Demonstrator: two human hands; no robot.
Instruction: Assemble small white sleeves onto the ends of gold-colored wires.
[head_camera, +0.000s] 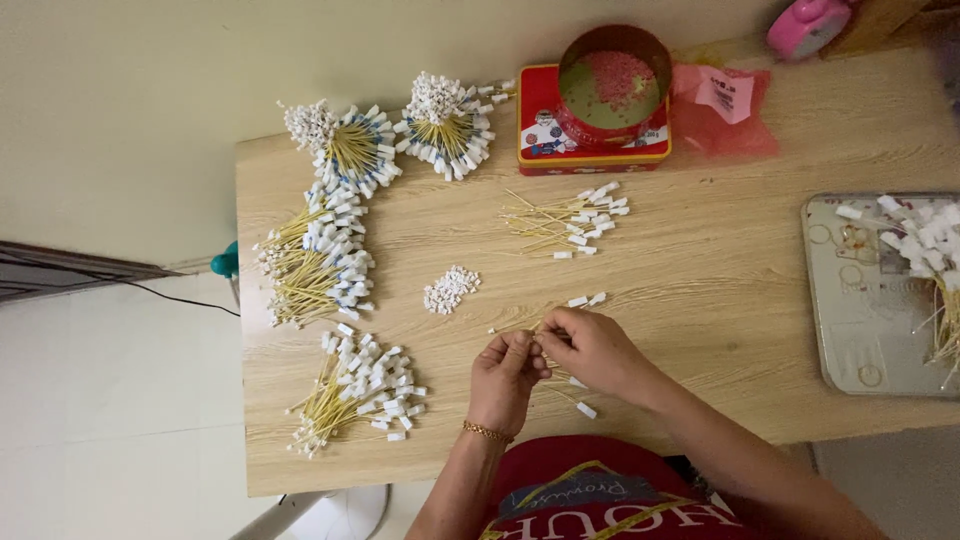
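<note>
My left hand (507, 372) and my right hand (590, 347) meet over the front middle of the wooden table (720, 270). Together they pinch a thin yellow stick (512, 327) whose white tip points left. A few more yellow sticks with white end caps (583, 405) lie under and just behind my hands. A small heap of loose white caps (449, 289) sits a little to the left of my hands. A loose spread of capped sticks (570, 220) lies farther back.
Several bundles of finished capped sticks (320, 260) fan along the table's left side and back left. A red tin with a round lid of pink beads (610, 85) stands at the back, a pink bag (725, 105) beside it. A metal tray (850, 300) with more sticks sits right.
</note>
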